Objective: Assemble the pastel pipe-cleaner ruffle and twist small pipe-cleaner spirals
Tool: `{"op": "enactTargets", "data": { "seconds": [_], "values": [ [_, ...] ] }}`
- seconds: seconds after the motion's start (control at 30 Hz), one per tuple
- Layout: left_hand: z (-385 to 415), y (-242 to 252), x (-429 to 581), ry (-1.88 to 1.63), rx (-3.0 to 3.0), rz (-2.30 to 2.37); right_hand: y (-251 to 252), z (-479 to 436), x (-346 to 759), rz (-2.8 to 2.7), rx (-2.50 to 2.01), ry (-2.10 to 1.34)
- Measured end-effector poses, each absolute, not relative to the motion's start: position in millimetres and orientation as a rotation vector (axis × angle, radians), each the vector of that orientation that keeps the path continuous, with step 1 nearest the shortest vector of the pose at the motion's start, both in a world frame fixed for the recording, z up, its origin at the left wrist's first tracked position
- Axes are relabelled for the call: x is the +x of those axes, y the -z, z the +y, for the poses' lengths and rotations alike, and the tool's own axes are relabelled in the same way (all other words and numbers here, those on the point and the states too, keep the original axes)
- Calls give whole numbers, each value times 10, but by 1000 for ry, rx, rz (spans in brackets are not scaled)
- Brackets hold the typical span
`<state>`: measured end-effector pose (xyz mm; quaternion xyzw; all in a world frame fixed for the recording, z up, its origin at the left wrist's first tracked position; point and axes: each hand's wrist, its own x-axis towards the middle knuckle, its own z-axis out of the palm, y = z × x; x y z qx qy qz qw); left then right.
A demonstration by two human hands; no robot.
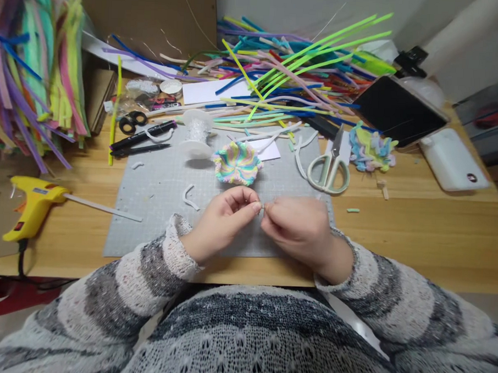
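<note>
My left hand (231, 216) and my right hand (299, 230) meet over the front of the grey cutting mat (148, 226), fingertips almost touching. Each is closed in a pinch. Between them shows a tiny bit of something thin, too small to name. Just beyond my fingers sits a ruffled pastel flower shape (236, 167) in pink, yellow and turquoise stripes. Behind it to the left stands a spool of clear thread (195, 134). Scissors with pale handles (330, 168) lie past my right hand. A short white pipe cleaner piece (187, 197) rests left of my left hand.
A yellow glue gun (35, 207) with a glue stick lies at the left. Pipe cleaners (279, 72) in many colours are heaped at the back, and bundles of them (39, 73) stand at left. A dark-screened tablet (401, 110) and a second ruffled pastel piece (370, 148) are at right.
</note>
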<state>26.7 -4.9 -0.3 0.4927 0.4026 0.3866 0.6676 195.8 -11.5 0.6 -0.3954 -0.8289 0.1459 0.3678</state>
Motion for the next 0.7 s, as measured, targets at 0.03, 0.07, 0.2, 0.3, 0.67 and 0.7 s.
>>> {"op": "enactTargets", "data": {
  "seconds": [0.03,0.07,0.2,0.3,0.67,0.7],
  "values": [
    [-44,5,265,-878,1111,917,-2,-122,1953,-2120,-1044,-368],
    [-38,4,261,-887,1117,925,3,-121,1946,-2067,-1081,-460],
    [-11,-14,239,-945,1171,910,7,-43,1931,-1540,-1117,-1496],
    [-2,-19,227,-991,1197,860,-3,41,1959,-1082,-897,-2209],
    [-29,-23,212,-986,1316,806,137,7,1929,-868,-607,-2243],
    [-33,-25,217,-974,1291,795,140,-3,1924,-962,-630,-2144]
  ]
}}
